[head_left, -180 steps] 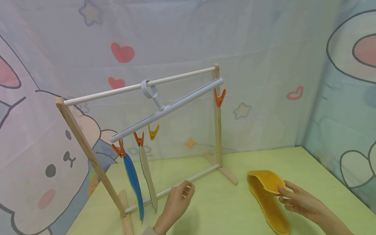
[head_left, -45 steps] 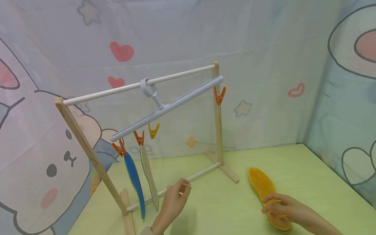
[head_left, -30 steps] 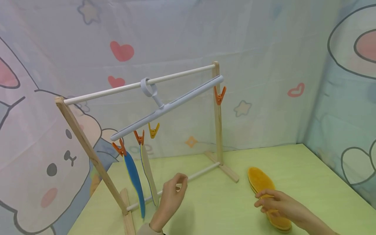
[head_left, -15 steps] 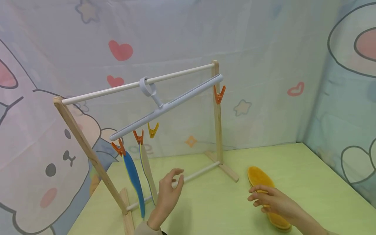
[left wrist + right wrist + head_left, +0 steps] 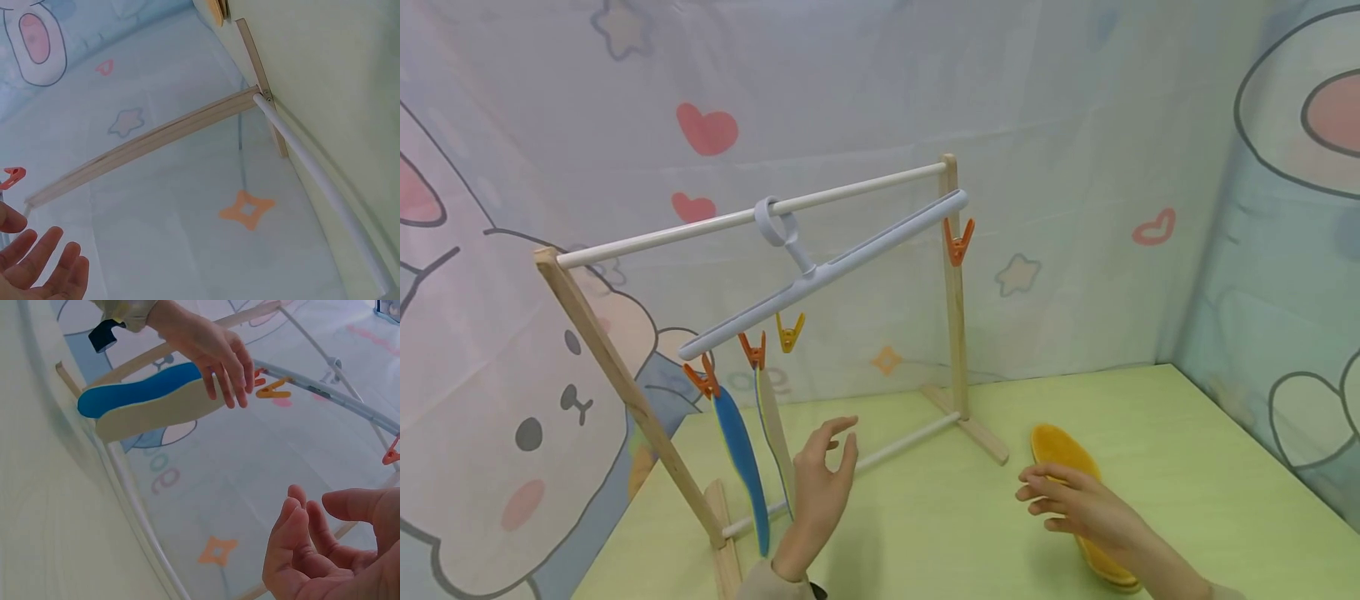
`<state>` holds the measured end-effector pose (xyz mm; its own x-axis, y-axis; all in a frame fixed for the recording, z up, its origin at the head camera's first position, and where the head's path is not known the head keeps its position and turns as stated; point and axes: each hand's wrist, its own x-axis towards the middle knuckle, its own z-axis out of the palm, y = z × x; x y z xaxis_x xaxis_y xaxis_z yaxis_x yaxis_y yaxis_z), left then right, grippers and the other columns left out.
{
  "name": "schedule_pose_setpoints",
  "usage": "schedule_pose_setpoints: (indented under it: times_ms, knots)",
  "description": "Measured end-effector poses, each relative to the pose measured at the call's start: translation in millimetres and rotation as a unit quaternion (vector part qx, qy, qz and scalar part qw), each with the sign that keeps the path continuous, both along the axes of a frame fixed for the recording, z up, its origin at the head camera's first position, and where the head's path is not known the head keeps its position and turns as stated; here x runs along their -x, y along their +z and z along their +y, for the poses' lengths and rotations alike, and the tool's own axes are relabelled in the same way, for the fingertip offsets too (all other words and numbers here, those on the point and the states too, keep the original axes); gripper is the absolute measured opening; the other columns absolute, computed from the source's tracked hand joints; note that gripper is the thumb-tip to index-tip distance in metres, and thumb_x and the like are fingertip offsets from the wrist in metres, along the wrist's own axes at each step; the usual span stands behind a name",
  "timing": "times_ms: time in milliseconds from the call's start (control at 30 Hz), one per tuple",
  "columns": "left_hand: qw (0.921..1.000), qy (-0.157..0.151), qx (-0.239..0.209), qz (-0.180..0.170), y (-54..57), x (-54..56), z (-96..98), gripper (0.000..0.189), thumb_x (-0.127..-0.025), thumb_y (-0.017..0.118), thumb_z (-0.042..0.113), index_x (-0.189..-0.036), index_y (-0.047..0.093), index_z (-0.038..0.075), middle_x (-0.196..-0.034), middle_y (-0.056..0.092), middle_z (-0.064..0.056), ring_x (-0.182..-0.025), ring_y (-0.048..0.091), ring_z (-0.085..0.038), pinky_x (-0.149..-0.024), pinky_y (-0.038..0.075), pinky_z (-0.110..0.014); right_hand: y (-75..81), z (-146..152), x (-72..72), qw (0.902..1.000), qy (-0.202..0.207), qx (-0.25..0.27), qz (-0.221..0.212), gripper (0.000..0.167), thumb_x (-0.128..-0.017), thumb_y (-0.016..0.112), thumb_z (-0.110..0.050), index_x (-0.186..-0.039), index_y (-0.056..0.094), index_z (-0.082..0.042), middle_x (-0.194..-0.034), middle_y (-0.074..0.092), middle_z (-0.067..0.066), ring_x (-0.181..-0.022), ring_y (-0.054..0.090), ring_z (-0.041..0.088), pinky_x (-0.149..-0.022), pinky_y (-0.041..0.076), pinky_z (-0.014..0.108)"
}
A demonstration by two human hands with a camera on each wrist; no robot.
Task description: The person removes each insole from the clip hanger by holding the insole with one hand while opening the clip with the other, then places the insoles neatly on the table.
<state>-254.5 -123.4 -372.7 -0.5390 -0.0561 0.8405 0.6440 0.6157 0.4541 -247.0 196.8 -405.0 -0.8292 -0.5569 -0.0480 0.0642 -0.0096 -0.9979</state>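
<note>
My left hand (image 5: pixel 822 487) is raised in front of the rack, fingers loosely bent and holding nothing. It partly covers a beige insole (image 5: pixel 772 417), which hangs from an orange clip (image 5: pixel 753 350). Further left, a blue insole (image 5: pixel 740 454) hangs from another orange clip (image 5: pixel 703 380). My right hand (image 5: pixel 1086 508) hovers over yellow fuzzy insoles (image 5: pixel 1060 446), stacked on the table, and hides their middle; its fingers are spread and hold nothing. A yellow clip (image 5: pixel 788 334) and an orange clip (image 5: pixel 957 242) on the hanger (image 5: pixel 827 275) carry nothing.
The grey hanger is hooked over the top rod (image 5: pixel 865 191) of a wooden rack and slopes down to the left. The rack's bottom rod (image 5: pixel 910 442) runs behind my left hand. A printed cloth (image 5: pixel 1075 208) stands behind the green table (image 5: pixel 955 525).
Earlier my right hand lifted the top yellow insole by its end, then laid it on the other. It has since let go and moved left. My left hand has drifted left and opened wider.
</note>
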Motion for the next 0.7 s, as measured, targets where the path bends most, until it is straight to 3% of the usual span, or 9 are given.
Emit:
schedule_pose_setpoints:
  times_ms: [300, 533, 700]
  knots:
    - [0.9968, 0.004, -0.033, 0.072, 10.9, 3.6, -5.4, 0.025, -0.077, 0.06, -0.009, -0.099, 0.063, 0.002, -0.095, 0.066, -0.013, -0.086, 0.059, -0.024, -0.07, 0.047, -0.031, 4.6, -15.9, -1.2, 0.9995, -0.025, -0.015, -0.015, 0.019, -0.092, 0.047, -0.031, -0.105, 0.055, -0.02, -0.094, 0.061, -0.009, -0.085, 0.056, 0.008, -0.072, 0.046, 0.022]
    - [0.9942, 0.016, -0.066, 0.083, 16.8, 9.1, -12.1, 0.022, -0.08, 0.058, -0.007, -0.099, 0.063, 0.001, -0.095, 0.066, -0.012, -0.086, 0.059, -0.023, -0.073, 0.046, -0.028, 5.9, -23.9, -1.6, 0.9998, -0.019, -0.001, -0.009, 0.018, -0.092, 0.047, -0.029, -0.106, 0.055, -0.021, -0.095, 0.061, -0.009, -0.085, 0.057, 0.008, -0.073, 0.046, 0.021]
    - [0.9849, 0.019, -0.084, 0.15, 17.7, 16.4, -20.6, 0.029, -0.075, 0.058, -0.014, -0.101, 0.063, -0.002, -0.096, 0.066, -0.015, -0.084, 0.06, -0.021, -0.074, 0.046, -0.024, 7.2, -27.4, -0.3, 0.9998, -0.004, 0.019, -0.011, 0.017, -0.093, 0.045, -0.028, -0.107, 0.054, -0.024, -0.096, 0.062, -0.011, -0.085, 0.057, 0.006, -0.071, 0.046, 0.019]
